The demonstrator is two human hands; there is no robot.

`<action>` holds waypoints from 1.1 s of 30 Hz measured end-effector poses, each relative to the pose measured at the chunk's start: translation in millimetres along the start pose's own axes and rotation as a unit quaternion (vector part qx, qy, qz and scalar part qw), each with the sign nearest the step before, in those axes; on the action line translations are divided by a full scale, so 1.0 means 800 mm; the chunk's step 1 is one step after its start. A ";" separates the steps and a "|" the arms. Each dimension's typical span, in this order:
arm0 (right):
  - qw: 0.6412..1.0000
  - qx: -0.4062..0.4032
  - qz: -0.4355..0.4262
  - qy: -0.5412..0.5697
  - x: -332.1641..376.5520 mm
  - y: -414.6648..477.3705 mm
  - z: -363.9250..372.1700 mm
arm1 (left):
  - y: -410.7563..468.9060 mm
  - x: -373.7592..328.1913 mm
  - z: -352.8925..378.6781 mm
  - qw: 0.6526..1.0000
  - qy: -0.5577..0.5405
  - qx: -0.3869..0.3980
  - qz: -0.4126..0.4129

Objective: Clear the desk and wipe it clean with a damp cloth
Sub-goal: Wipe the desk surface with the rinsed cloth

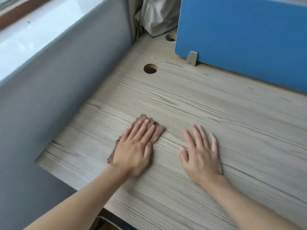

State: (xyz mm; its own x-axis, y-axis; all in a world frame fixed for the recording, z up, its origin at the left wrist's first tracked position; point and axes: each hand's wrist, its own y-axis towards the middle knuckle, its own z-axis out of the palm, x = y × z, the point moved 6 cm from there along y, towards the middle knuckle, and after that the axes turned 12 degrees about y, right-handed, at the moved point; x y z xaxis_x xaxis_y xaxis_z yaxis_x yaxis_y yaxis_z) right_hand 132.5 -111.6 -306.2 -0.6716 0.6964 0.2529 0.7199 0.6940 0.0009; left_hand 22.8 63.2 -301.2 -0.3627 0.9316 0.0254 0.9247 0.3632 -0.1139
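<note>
counter [216, 113] of pale wood-grain laminate, long dark streaks across it, filling most of the view. bounded on the left by a grey panel [58, 88], flush against the counter's edge. beyond the panel, white window sill [33, 35] in bright light, with a strip of brown window frame [16, 12] at the top corner. at the far side, upright on the counter, blue divider screen [240, 39], held at its near corner by a small grey metal bracket [191, 58]. bunched in the far corner between panel and screen, beige curtain [157, 15], down to the counter's back edge.

round cable hole [150, 68] cut through the counter near the panel, dark inside, contents not discernible. second cable hole [170, 37] farther back, just beside the screen's left edge, partly hidden by it.

brown cloth [159, 132] flat on the counter, towards the near left, well apart from both holes. pressed down by the left hand [132, 150], palm flat, fingers straight and close together, cloth showing beyond the fingertips and along the outer side of the hand. right hand [202, 156] just beside it, flat on the bare counter, fingers straight and slightly spread, holding nothing, not touching the cloth. both forearms bare, reaching in from the near edge.
</note>
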 end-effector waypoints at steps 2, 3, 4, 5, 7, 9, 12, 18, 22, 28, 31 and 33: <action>1.000 0.000 0.003 0.000 0.001 -0.002 0.000 | 0.015 0.012 -0.002 0.998 0.009 0.003 -0.057; 1.000 -0.003 0.002 0.002 0.000 -0.002 0.000 | 0.018 0.007 -0.002 0.997 0.013 0.007 -0.071; 1.000 -0.005 0.001 0.007 0.000 -0.001 0.001 | 0.017 -0.004 -0.004 0.998 0.012 0.008 -0.065; 1.000 -0.007 0.001 0.012 0.001 -0.001 0.000 | 0.012 -0.020 -0.005 0.999 0.004 0.007 -0.044; 1.000 -0.014 0.001 0.021 0.001 -0.002 -0.001 | 0.000 -0.052 -0.006 1.000 -0.008 0.010 0.009; 1.000 -0.013 -0.002 0.025 0.001 -0.001 -0.001 | 0.000 -0.058 -0.004 0.999 -0.012 0.015 0.050; 1.000 -0.011 -0.003 0.029 0.000 0.000 -0.001 | 0.024 -0.031 -0.004 0.998 0.007 -0.004 0.060; 0.999 -0.008 0.000 0.034 -0.001 -0.001 0.001 | 0.034 -0.060 -0.006 1.000 0.008 0.003 0.010; 0.999 -0.003 -0.003 0.034 -0.001 -0.001 -0.001 | 0.038 -0.052 -0.005 0.998 0.011 0.003 0.067; 0.999 0.008 0.005 0.037 0.000 0.001 -0.001 | 0.061 -0.043 -0.009 1.000 0.011 0.011 -0.023; 0.999 0.000 0.003 0.046 0.001 0.000 -0.001 | 0.049 -0.066 -0.004 0.998 0.012 0.016 0.058; 0.999 -0.003 -0.001 0.049 0.000 0.000 -0.002 | 0.062 -0.054 -0.002 0.999 0.009 0.005 0.052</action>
State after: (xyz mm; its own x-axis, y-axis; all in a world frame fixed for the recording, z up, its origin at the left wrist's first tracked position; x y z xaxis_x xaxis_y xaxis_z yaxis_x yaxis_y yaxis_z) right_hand 133.1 -112.1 -304.5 -0.6528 0.6735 0.3467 0.7200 0.6939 0.0078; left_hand 84.7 41.0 -306.0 -0.2629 0.9643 0.0305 0.9559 0.2647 -0.1275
